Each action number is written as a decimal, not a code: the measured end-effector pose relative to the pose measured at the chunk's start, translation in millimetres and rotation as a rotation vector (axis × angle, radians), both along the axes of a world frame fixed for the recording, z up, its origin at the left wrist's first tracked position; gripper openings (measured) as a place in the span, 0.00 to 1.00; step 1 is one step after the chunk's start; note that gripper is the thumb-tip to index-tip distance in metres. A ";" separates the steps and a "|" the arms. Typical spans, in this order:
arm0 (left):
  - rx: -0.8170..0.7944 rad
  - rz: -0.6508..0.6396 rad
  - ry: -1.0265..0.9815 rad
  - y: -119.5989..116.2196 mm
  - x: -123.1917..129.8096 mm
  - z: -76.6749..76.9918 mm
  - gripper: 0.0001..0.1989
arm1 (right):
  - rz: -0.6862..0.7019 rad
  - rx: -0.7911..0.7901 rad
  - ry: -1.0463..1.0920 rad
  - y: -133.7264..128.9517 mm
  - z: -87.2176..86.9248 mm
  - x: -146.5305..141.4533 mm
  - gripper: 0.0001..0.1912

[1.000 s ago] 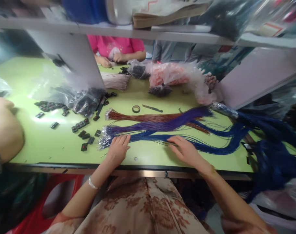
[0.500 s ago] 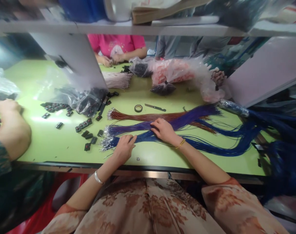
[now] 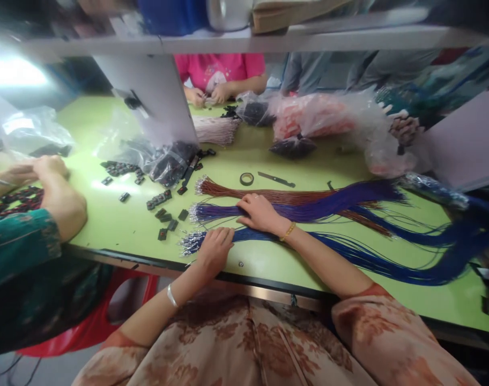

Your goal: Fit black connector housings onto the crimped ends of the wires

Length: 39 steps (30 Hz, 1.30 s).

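Note:
My left hand [image 3: 215, 247] is closed over the blue wire bundle [image 3: 349, 252] just right of its silvery terminal ends. My right hand [image 3: 262, 214] lies over the purple wire bundle [image 3: 325, 203], thumb and fingers curled about it; the grip is partly hidden under the hand. Both bundles lie lengthwise on the green table [image 3: 228, 279], with their metal tips to the left. Behind the purple wires is a brown wire bundle [image 3: 228, 188], touched by neither hand. Beyond it lie a roll of black tape [image 3: 246, 178] and a dark, flat blade-like tool [image 3: 276, 179].
Small black connectors [image 3: 158, 200] lie scattered at left, near a plastic bag of black parts [image 3: 168, 163]. Bags of pinkish parts [image 3: 309, 118] stand at the back. A shelf [image 3: 309, 40] crosses above. A co-worker's arm [image 3: 63, 198] is at left; a person in pink [image 3: 218, 75] sits opposite.
The view has turned left, so the table appears shifted right. My right hand has slid left along the purple wires. My left hand stays on the blue wires, near their terminals.

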State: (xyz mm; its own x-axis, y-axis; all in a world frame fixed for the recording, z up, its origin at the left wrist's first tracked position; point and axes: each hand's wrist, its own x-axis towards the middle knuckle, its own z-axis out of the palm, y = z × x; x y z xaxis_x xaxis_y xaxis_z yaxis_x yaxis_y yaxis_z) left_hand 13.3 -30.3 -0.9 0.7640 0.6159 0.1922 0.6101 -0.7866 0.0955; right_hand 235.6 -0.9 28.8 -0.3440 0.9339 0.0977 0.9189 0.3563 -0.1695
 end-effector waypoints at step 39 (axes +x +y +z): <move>0.095 0.175 0.235 44.9 -43.3 21.1 0.35 | -0.038 0.041 -0.144 -66.4 -10.8 33.4 0.32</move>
State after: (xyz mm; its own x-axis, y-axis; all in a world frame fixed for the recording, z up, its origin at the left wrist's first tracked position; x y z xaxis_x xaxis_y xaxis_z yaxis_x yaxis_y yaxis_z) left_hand -30.0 14.6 20.2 0.6783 0.7298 0.0859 0.7337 -0.6663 -0.1330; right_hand 269.0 -67.3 18.0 -0.3218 0.9427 0.0878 0.9456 0.3247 -0.0211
